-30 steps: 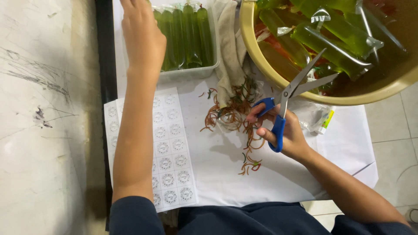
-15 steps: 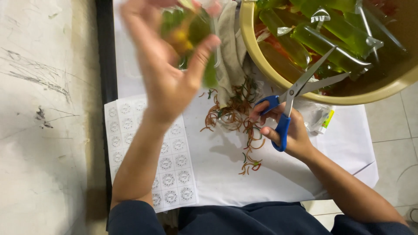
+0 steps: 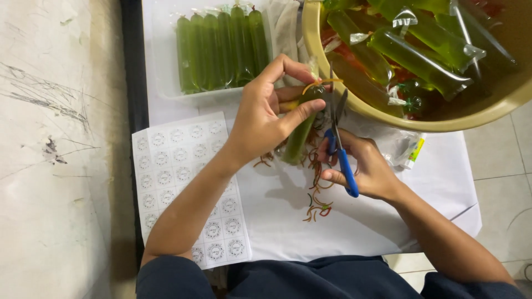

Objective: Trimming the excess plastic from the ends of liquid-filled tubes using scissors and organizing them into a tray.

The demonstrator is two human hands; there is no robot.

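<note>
My left hand grips a long green liquid-filled plastic pouch near its tied top, where a rubber band loops out. My right hand holds blue-handled scissors, blades pointing up and touching the pouch's tied end. Both hands meet over a white sheet above a scatter of cut rubber band pieces.
A clear tray with several green pouches stands at the back. A large yellow basin at the right holds more green and orange pouches. A sheet of round stickers lies at the left. A small glue tube rests under the basin's rim.
My left hand has brought a green pouch down from the tray to the scissors. My right hand has turned the scissors upright and moved them against the pouch's tied top.
</note>
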